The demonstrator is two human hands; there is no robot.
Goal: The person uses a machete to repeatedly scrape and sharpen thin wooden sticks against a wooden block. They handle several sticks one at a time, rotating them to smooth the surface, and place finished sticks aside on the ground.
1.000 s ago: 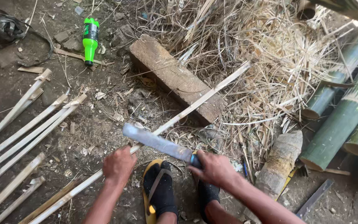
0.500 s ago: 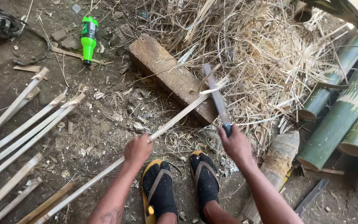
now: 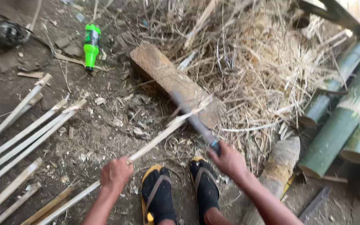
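Left hand [image 3: 116, 173]: lower centre-left, closed around the bamboo strip [image 3: 159, 135].
Right hand [image 3: 229, 160]: lower centre-right, closed on the handle of the blade [image 3: 190, 111], which is motion-blurred.
Strip axis: long, running from the lower left up to the right; its far tip lies over the wooden block [image 3: 173, 83].
Crossing: blade meets strip near that tip, up and ahead of both hands; right hand nearer.
Feet: sandals [image 3: 180, 193] between the hands.
Split strips [image 3: 26, 133]: left edge, on the ground.
Bottle [image 3: 91, 46]: upper left, green plastic, lying down.
Bamboo poles [image 3: 346, 112]: right, green.
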